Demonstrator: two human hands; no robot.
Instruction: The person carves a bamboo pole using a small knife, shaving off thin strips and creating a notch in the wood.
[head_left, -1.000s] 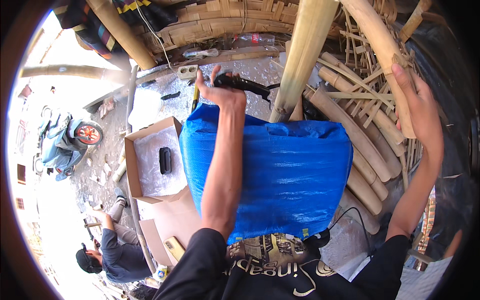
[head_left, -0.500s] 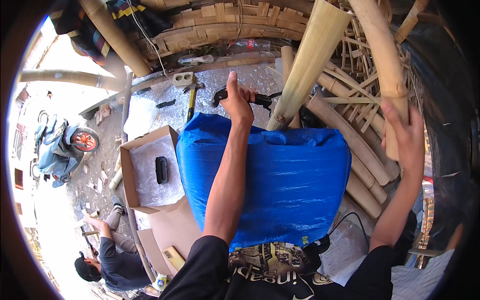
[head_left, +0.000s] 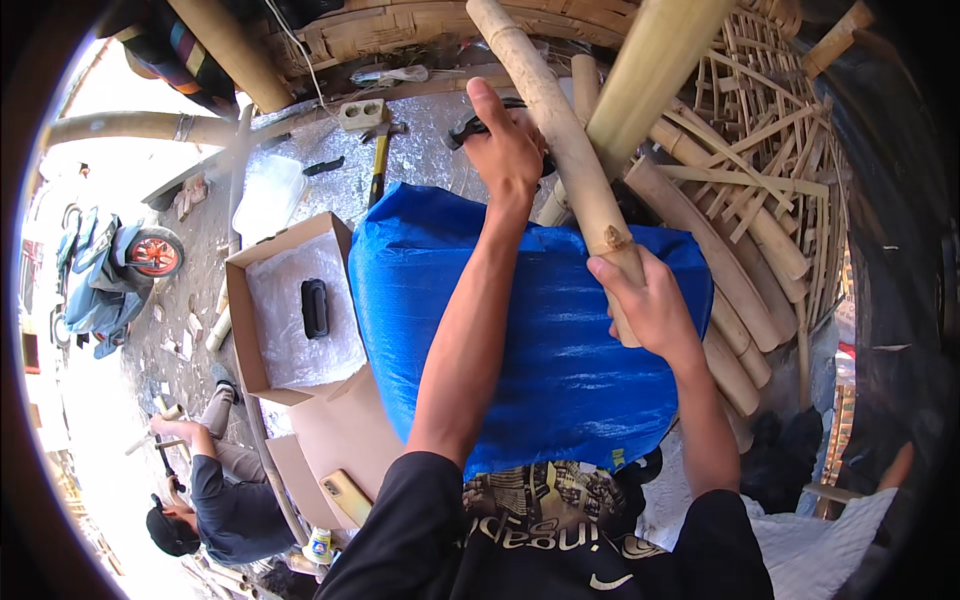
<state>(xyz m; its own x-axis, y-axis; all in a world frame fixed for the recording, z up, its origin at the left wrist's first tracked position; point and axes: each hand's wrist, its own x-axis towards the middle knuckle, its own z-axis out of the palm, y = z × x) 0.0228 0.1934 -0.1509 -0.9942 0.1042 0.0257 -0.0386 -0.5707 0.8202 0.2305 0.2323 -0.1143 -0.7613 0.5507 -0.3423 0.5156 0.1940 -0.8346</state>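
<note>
My right hand (head_left: 655, 310) is closed around the near end of a bamboo stick (head_left: 560, 130), which slants up and left over the blue-covered block in front of me. Behind it, a thick bamboo pole (head_left: 665, 75) leans toward the upper right, partly covered by the stick. My left hand (head_left: 505, 155) wraps round the handle of a black tool (head_left: 463, 133), thumb pointing up; the tool's far part is hidden by the hand and stick. Below both hands lies the blue tarp-like cover (head_left: 560, 370).
A hammer (head_left: 380, 165) lies past the cover. An open cardboard box (head_left: 240, 320) holds a black part (head_left: 315, 308); a phone (head_left: 345, 497) sits nearby. Bamboo lengths (head_left: 700, 250) and thin strips (head_left: 770, 130) pile up at right. A person (head_left: 225, 500) works at lower left, near a motorbike (head_left: 105, 280).
My right hand has swung the bamboo stick from the far right to the middle, across the pole. My left hand keeps its hold on the black tool, slightly farther up and right.
</note>
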